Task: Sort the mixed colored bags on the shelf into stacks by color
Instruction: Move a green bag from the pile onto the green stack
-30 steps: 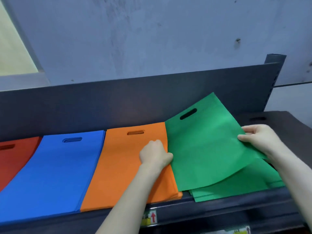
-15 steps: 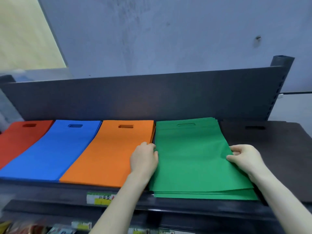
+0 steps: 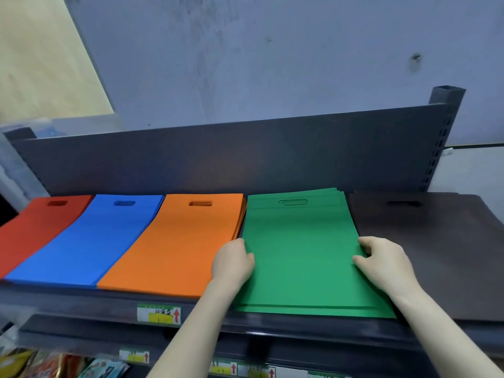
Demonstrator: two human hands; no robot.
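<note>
Five bag stacks on the shelf (image 3: 81, 304), one per colour: red (image 3: 35, 230), blue (image 3: 90, 236), orange (image 3: 174, 241), green (image 3: 300, 255), dark brown (image 3: 436, 241). Can't count the bags inside any stack. Two grips, left grip (image 3: 233, 261) and right grip (image 3: 384, 264). One price label (image 3: 159, 313) on that shelf's edge.

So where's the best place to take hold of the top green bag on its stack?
I'd pinch the near right corner of the flat green fabric bag, coming from the shelf front. It lies flat, so only edges give purchase, and the layers fan apart at that near edge.
</note>
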